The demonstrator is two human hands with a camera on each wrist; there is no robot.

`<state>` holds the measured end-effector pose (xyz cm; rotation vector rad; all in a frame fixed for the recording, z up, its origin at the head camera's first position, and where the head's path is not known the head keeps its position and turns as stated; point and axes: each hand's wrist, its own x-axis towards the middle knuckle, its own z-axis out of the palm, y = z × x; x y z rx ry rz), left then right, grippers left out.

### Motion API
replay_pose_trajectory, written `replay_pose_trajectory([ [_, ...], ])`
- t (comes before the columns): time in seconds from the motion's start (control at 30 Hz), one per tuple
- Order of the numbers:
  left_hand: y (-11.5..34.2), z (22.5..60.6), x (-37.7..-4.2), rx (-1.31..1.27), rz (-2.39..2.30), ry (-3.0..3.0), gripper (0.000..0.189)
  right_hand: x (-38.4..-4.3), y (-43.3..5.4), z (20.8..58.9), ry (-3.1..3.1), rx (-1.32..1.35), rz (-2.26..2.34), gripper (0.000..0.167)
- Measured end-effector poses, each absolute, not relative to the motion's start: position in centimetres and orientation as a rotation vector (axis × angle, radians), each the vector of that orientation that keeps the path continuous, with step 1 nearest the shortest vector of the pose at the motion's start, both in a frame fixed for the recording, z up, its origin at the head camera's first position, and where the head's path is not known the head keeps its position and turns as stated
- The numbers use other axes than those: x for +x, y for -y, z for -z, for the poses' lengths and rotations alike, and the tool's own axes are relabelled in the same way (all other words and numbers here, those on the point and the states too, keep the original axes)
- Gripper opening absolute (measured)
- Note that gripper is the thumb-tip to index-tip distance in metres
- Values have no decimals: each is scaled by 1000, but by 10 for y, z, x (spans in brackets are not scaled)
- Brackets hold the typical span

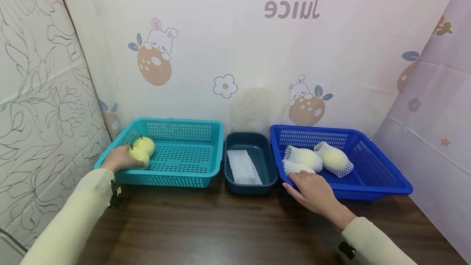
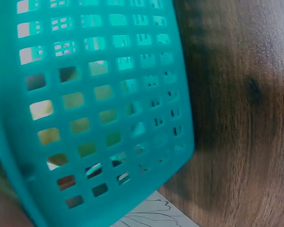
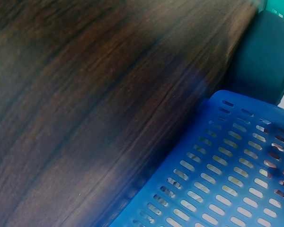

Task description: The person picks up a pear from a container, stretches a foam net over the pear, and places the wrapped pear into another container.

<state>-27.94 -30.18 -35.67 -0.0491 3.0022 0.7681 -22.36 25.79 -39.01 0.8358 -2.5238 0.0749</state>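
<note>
In the head view, my left hand (image 1: 119, 158) reaches over the near left corner of the turquoise basket (image 1: 215, 162). It grips the nearer yellow pear (image 1: 139, 155); another pear (image 1: 146, 144) sits just behind. My right hand (image 1: 312, 191) lies over the front rim of the blue basket (image 1: 382, 181), fingers by the nearest net-wrapped pear (image 1: 299, 168) and thumb stretched apart from it. Its fingertips are partly hidden. Two more pears in white foam nets, one behind (image 1: 307, 157) and one to the right (image 1: 335, 159), lie in that basket.
Between the baskets stands a dark blue bin (image 1: 263, 162) holding a white foam net (image 1: 244, 167). All three containers rest on a dark wooden table (image 1: 220, 228). A printed curtain (image 1: 235, 44) hangs close behind, with patterned panels at both sides.
</note>
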Motion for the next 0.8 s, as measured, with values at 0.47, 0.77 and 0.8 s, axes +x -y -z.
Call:
replay_pose_trajectory([
  [0.47,295,340,-270,63,-942,-3040,88,-223,-258,391,2525,830,-77,21],
  [0.77,270,316,-262,133,-1052,-3035,87,-224,-258,392,2504,837,-63,21],
  [0.8,266,313,-261,146,-1076,-3024,86,-224,-259,392,2500,838,-64,21],
])
